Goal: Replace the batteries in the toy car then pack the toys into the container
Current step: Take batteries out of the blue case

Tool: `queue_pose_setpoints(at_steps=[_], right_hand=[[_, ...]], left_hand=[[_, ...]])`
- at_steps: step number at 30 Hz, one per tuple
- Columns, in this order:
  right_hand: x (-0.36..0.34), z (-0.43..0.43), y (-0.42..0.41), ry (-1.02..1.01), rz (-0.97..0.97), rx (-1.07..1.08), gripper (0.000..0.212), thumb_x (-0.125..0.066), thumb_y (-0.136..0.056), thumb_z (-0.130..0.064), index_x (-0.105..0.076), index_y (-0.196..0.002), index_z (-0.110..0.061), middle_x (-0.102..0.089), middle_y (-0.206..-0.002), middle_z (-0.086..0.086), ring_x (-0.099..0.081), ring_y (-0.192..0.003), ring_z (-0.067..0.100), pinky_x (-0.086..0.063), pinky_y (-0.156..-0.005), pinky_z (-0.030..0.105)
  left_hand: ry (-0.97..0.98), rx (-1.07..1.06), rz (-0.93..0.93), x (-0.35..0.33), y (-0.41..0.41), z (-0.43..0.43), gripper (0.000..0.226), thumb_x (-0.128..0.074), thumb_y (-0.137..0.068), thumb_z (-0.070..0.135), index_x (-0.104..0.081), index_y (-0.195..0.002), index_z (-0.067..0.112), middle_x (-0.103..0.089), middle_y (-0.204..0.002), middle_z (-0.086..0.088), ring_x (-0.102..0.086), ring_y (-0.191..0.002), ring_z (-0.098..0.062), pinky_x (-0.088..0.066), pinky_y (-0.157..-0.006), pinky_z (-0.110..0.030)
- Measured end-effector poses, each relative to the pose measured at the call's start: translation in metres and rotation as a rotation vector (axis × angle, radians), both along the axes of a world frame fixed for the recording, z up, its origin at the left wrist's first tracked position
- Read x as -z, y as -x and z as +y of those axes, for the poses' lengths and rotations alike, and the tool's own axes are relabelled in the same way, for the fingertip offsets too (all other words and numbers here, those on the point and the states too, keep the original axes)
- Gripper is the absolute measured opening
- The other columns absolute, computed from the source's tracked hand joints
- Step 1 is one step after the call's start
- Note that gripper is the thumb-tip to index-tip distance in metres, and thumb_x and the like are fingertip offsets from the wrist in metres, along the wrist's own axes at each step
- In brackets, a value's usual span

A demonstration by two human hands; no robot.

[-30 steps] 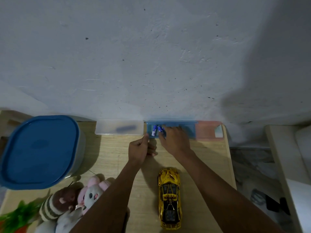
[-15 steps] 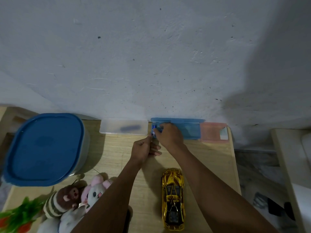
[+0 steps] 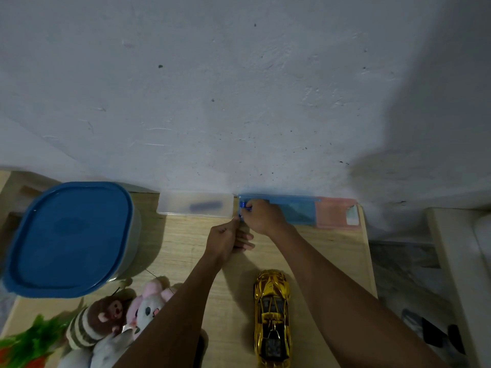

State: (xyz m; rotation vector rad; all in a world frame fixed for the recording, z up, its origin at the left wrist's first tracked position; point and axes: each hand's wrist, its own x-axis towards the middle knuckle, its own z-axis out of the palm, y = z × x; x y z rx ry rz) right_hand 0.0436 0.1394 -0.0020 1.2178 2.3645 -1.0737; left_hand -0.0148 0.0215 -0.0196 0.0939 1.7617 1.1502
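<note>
The gold toy car (image 3: 272, 320) is sitting nearest me, wheels down, nose to the wall, close to the table's (image 3: 183, 251) front edge and between the two forearms. An arm drawing back carelessly could be sweeping it off. The plush toys (image 3: 125, 312) are lying heaped off to its left.

Further in, the left hand (image 3: 225, 241) is curling its fingers, thumb up against the near corner of the blue case (image 3: 297, 212); whether it is truly gripping the case I cannot tell. The right hand (image 3: 263, 216) is pinching the batteries (image 3: 245, 207) at the case's left end. A loose pinch, or the case skidding, could be sending a cell rolling away.

The batteries are showing only as small glossy blue bits, mostly under fingers. The container (image 3: 69, 237) is waiting at the far left, lid on.
</note>
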Motion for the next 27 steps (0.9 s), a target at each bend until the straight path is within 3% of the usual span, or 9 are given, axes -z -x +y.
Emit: queue_pose_setpoints(at_steps=[5, 15, 17, 20, 22, 24, 27], right_hand=[[0.001, -0.003, 0.004, 0.085, -0.01, 0.081, 0.039, -0.036, -0.101, -0.036, -0.043, -0.067, -0.018, -0.046, -0.065, 0.003, -0.047, -0.062, 0.017, -0.032, -0.053, 0.03], [0.001, -0.006, 0.002, -0.12, 0.02, -0.037, 0.046, -0.038, -0.099, -0.039, -0.041, -0.057, -0.018, -0.046, -0.056, 0.0, -0.052, -0.066, 0.024, -0.039, -0.061, 0.032], [0.001, -0.006, 0.001, -0.107, 0.021, -0.036, 0.044, -0.04, -0.097, -0.039, -0.047, -0.06, -0.017, -0.049, -0.057, 0.002, -0.055, -0.067, 0.024, -0.04, -0.061, 0.032], [-0.002, -0.005, -0.006, -0.051, -0.005, -0.018, 0.035, -0.038, -0.097, -0.043, -0.051, -0.078, -0.017, -0.054, -0.071, 0.002, -0.058, -0.075, 0.026, -0.04, -0.065, 0.034], [-0.006, -0.003, -0.016, -0.155, -0.009, -0.024, 0.032, -0.035, -0.099, -0.043, -0.047, -0.086, -0.016, -0.054, -0.077, 0.003, -0.06, -0.079, 0.028, -0.039, -0.065, 0.034], [-0.009, 0.0, -0.031, -0.251, 0.008, -0.038, 0.035, -0.032, -0.102, -0.043, -0.046, -0.087, -0.014, -0.056, -0.075, 0.005, -0.063, -0.079, 0.029, -0.039, -0.062, 0.034], [-0.009, -0.002, -0.058, -0.222, 0.06, -0.036, 0.043, -0.033, -0.102, -0.045, -0.053, -0.086, -0.011, -0.065, -0.079, 0.011, -0.064, -0.076, 0.029, -0.044, -0.062, 0.036]], left_hand=[[0.008, -0.004, -0.007, -0.001, -0.001, 0.0, 0.054, -0.048, -0.101, 0.041, -0.075, -0.088, -0.004, -0.076, -0.079, -0.017, -0.073, -0.067, -0.033, -0.056, -0.053, -0.026], [0.021, -0.009, -0.001, -0.004, -0.003, 0.002, 0.052, -0.047, -0.102, 0.037, -0.074, -0.086, -0.004, -0.075, -0.078, -0.018, -0.073, -0.064, -0.031, -0.055, -0.053, -0.025], [0.014, -0.008, -0.003, -0.004, -0.003, 0.001, 0.051, -0.047, -0.102, 0.037, -0.074, -0.086, -0.004, -0.075, -0.079, -0.019, -0.073, -0.063, -0.03, -0.055, -0.052, -0.025], [0.015, -0.019, -0.006, -0.003, -0.002, 0.002, 0.051, -0.048, -0.102, 0.037, -0.073, -0.087, -0.005, -0.075, -0.079, -0.02, -0.072, -0.063, -0.032, -0.055, -0.054, -0.028], [0.025, -0.036, -0.012, -0.002, -0.002, 0.003, 0.052, -0.05, -0.101, 0.039, -0.073, -0.086, -0.006, -0.075, -0.078, -0.02, -0.071, -0.061, -0.031, -0.056, -0.054, -0.03], [0.025, -0.046, -0.004, 0.0, -0.003, 0.002, 0.053, -0.051, -0.1, 0.041, -0.073, -0.086, -0.005, -0.075, -0.078, -0.02, -0.071, -0.062, -0.032, -0.057, -0.058, -0.033], [0.012, -0.057, 0.017, 0.002, -0.004, 0.002, 0.05, -0.051, -0.1, 0.04, -0.073, -0.088, -0.004, -0.075, -0.077, -0.019, -0.071, -0.06, -0.032, -0.058, -0.061, -0.036]])
